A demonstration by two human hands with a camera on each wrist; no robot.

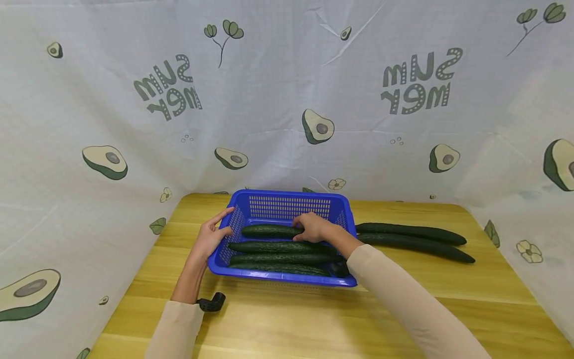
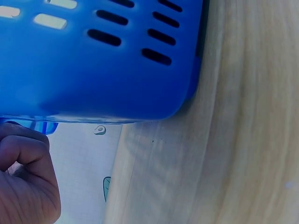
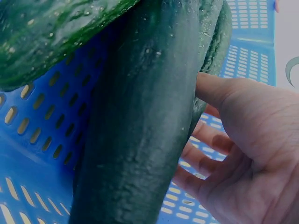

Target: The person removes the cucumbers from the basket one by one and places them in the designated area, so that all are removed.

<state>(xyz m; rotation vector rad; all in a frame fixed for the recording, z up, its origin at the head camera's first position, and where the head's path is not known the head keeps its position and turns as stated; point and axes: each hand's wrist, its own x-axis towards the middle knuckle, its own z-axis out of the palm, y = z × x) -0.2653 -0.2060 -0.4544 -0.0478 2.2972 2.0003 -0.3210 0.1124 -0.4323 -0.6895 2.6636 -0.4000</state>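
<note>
Gripping the far cucumber (image 1: 269, 231) near its right end, the right hand (image 1: 315, 228) reaches inside the blue basket (image 1: 287, 193) in the head view; the left hand (image 1: 212, 240) clasps the basket's left rim. Left wrist view: curled fingers meet the rim. Right wrist view: a nearer cucumber (image 3: 140, 116) hides part of the right-hand grip. Cucumbers are probably stiff, moderately heavy and slightly slick; mid-length hold should balance best.

The head view is bright, with soft glare on the desk (image 1: 278, 319); bluish wrist views, one cucumber (image 3: 60, 37) glinting.
</note>
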